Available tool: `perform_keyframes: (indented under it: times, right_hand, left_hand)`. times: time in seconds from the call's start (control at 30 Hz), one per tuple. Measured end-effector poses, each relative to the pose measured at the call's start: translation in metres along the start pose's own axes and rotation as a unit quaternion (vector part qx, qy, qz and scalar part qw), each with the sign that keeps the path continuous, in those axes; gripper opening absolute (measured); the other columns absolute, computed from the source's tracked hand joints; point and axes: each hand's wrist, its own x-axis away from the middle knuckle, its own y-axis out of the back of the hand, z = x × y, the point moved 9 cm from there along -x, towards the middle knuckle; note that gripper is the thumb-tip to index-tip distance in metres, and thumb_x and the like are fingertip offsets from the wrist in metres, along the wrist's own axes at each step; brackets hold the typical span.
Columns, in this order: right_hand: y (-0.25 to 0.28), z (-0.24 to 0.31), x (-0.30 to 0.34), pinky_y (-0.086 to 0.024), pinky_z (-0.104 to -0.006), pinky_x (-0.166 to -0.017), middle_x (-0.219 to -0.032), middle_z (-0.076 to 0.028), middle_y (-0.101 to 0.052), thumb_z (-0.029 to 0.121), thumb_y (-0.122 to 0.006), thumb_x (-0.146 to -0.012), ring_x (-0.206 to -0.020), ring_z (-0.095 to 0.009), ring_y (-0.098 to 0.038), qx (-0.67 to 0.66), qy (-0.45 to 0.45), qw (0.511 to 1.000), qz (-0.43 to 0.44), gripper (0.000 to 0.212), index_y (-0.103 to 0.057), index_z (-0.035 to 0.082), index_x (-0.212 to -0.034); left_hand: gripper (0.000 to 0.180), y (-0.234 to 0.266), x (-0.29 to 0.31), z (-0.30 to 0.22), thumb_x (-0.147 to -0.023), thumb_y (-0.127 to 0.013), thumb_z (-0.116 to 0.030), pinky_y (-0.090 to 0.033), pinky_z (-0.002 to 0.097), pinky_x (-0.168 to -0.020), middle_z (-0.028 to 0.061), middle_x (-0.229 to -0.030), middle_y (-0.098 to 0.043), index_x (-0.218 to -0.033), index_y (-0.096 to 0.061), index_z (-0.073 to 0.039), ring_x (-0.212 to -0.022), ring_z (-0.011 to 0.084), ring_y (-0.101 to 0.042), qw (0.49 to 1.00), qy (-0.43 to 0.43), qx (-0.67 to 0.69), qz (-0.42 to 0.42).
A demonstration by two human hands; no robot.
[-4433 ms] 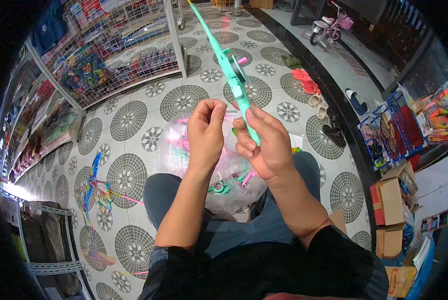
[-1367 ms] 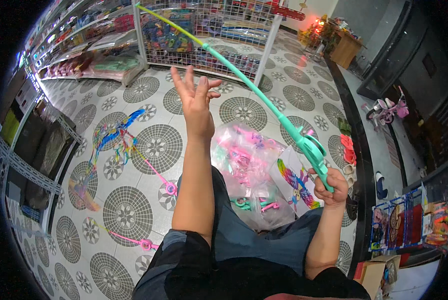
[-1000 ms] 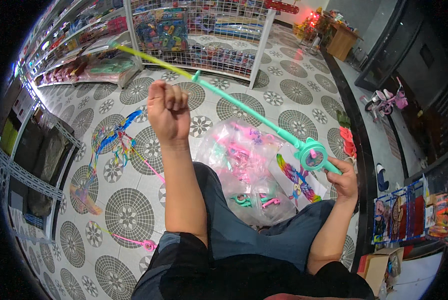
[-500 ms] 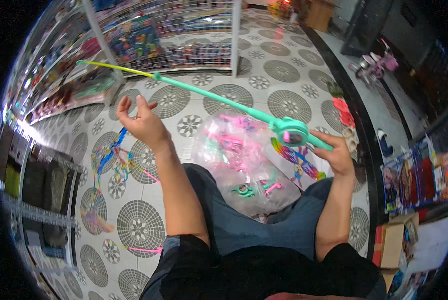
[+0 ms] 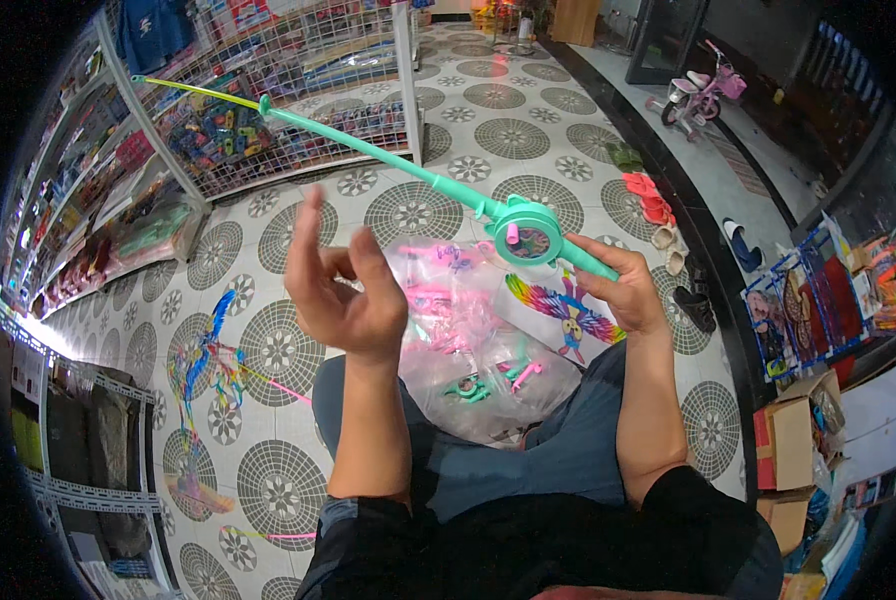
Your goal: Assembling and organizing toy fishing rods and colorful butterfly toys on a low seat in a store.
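Note:
My right hand (image 5: 630, 292) is closed round the handle of a mint-green toy fishing rod (image 5: 378, 152). Its round reel, with a small pink knob, is just beyond my fingers, and the thin yellow-green tip slants up to the far left. My left hand (image 5: 348, 300) is raised below the rod, apart from it, with fingers spread and the index pointing up; I see nothing in it. Between my legs rests a clear plastic bag (image 5: 448, 345) of pink and green toy parts. A rainbow-winged cartoon figure (image 5: 573, 318) lies beside the bag, on the right.
On the tiled floor to the left lies a colourful streamer toy (image 5: 213, 350) with a pink stick. Wire shelving (image 5: 298, 115) full of goods stands ahead. Shoes (image 5: 650, 200) line the right side, near a child's pink bicycle (image 5: 698, 90). Cardboard boxes (image 5: 798, 425) stand at the right.
My left hand has moved right and lower, closer to the bag, and its index finger now points up. The rod and my right hand have shifted slightly left as the view turned.

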Motion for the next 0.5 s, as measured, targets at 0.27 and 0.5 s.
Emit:
perform_keyframes:
  times: [0.27,0.5]
  right_hand:
    - [0.002,0.026,0.001,-0.046,-0.0235,-0.075,-0.090,-0.004,-0.065,-0.003,-0.067,-0.076,-0.082,-0.009,-0.058,0.174,0.148,0.972,-0.053,0.046,-0.063,0.006,-0.121]
    - [0.003,0.051,0.012,-0.042,-0.0240,-0.062,-0.077,-0.004,-0.059,-0.003,-0.067,-0.075,-0.068,-0.010,-0.051,0.264,0.219,0.931,-0.124,0.044,-0.065,0.006,-0.117]
  left_hand:
    - [0.051,0.025,-0.040,-0.011,-0.085,-0.065,-0.008,-0.044,0.0243,-0.071,0.0164,-0.136,-0.037,-0.130,-0.043,0.003,-0.085,0.0163,-0.057,0.985,0.036,-0.150,-0.080]
    - [0.035,0.139,-0.048,-0.069,-0.085,-0.065,-0.004,-0.044,0.0281,-0.079,0.0156,-0.108,-0.052,-0.113,-0.045,0.003,-0.093,0.0201,-0.054,0.883,-0.318,-0.181,-0.295]
